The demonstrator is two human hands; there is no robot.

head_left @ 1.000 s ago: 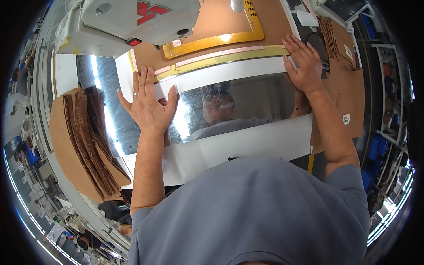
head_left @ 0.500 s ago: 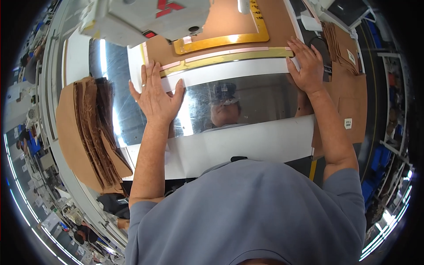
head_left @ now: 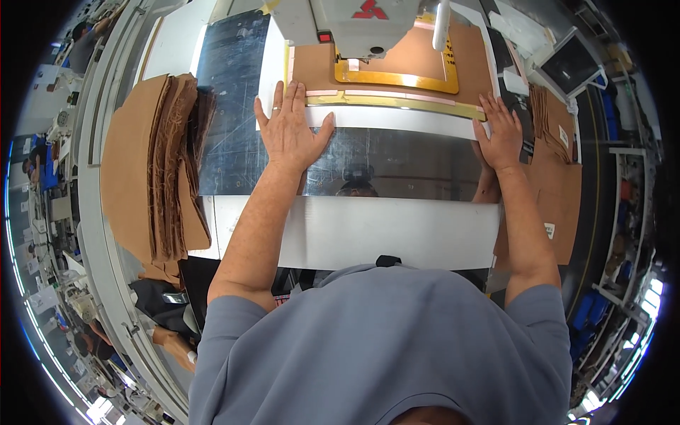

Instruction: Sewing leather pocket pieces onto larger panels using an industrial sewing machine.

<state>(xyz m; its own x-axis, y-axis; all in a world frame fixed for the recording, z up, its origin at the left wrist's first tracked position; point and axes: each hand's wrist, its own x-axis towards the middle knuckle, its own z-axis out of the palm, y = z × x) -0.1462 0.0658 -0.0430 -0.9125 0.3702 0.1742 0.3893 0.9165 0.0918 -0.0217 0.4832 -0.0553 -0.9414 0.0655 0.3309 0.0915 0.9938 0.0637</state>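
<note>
My left hand (head_left: pixel 289 134) lies flat with fingers spread, fingertips on the near edge of a brown sheet (head_left: pixel 319 74) beside a pale pink and yellow strip (head_left: pixel 393 98). My right hand (head_left: pixel 501 131) rests open at the strip's right end, fingertips on the edge. The sheet lies on a white board (head_left: pixel 404 115) along a polished metal plate (head_left: pixel 404 159), which mirrors part of my head. A yellow template frame (head_left: pixel 397 83) sits on the brown sheet under a white machine head (head_left: pixel 361 28) with a red mark. Neither hand grasps anything.
Stacks of brown cut pieces lie left (head_left: pixel 131 170) and right (head_left: pixel 552 205). A white sheet (head_left: pixel 368 230) lies along the near edge. A small screen (head_left: pixel 570 60) stands back right, a rail (head_left: pixel 92 142) runs down the left, and other people (head_left: pixel 88 35) are at the left rim.
The view has shifted, so the machine head and template appear further right and the left stack higher. Both hands remain flat at the strip's two ends.
</note>
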